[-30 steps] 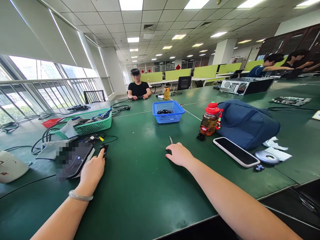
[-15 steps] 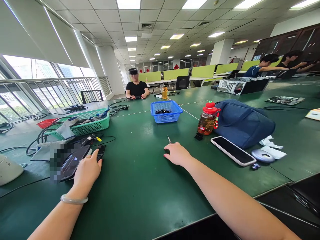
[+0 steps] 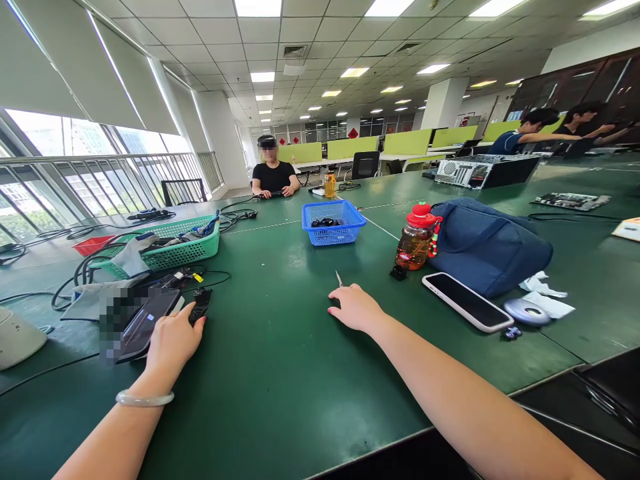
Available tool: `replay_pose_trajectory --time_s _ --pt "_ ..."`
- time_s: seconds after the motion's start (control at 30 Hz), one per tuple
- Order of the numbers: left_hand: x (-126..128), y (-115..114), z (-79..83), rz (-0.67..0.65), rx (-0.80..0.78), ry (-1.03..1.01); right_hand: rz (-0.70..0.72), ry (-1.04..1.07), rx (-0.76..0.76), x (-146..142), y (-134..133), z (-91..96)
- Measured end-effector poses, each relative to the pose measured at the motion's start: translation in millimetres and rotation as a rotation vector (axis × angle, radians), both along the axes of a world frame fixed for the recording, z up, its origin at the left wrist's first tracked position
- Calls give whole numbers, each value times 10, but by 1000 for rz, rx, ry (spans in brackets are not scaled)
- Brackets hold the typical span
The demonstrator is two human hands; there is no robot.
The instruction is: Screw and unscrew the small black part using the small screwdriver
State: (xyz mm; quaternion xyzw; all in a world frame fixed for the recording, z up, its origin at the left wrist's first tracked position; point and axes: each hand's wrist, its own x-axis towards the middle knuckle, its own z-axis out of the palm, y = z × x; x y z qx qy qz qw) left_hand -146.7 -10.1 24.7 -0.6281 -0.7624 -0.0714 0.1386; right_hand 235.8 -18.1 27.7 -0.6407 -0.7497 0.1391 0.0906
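Observation:
My left hand [image 3: 173, 340] lies on the green table [image 3: 280, 373], its fingers curled over the near end of a small black device [image 3: 201, 302]. A dark tablet [image 3: 145, 322] lies just left of that hand. My right hand [image 3: 353, 307] rests knuckles up at the table's middle, its fingers closed. A thin metal tip [image 3: 339, 279] sticks out beyond them, and something dark under the fingers is mostly hidden. There is a pale bangle on my left wrist.
A green basket [image 3: 165, 250] with cables stands at the left and a blue basket [image 3: 333, 223] in the middle. At the right are a red-capped bottle [image 3: 416, 240], a blue bag [image 3: 490, 247], a phone [image 3: 467, 301] and tissues. A person sits at the far end and others at the back right.
My left hand has drawn back a little toward me, going from one finger pointing at the black device to fingers curled over it. The right hand has stayed in place.

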Motion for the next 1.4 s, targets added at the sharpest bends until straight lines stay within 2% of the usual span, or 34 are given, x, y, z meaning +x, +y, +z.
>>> replay_pose_trajectory --time_s 0.23,0.7,0.87,1.0,1.1,1.2,1.3,1.4 --pt "6 1 47 -11 -6 -12 1 -7 -14 -1 -1 2" --pt "-70 58 32 37 -100 -11 1 -3 -13 -2 5 -14" --pt "-41 17 57 41 -117 -68 -5 3 -10 -3 4 -20" --pt "-14 -66 130 21 -59 -99 -6 4 -13 -3 2 -17" --pt "-8 -100 211 1 74 -144 -4 4 -2 -1 7 -24" --pt "-12 -88 267 -57 183 -277 -6 0 1 1 13 -29" --pt "-18 -49 268 -56 179 -390 -6 -1 -2 -1 12 -26" --pt "-19 -8 237 -17 176 -422 -6 -5 -3 -6 6 -20"
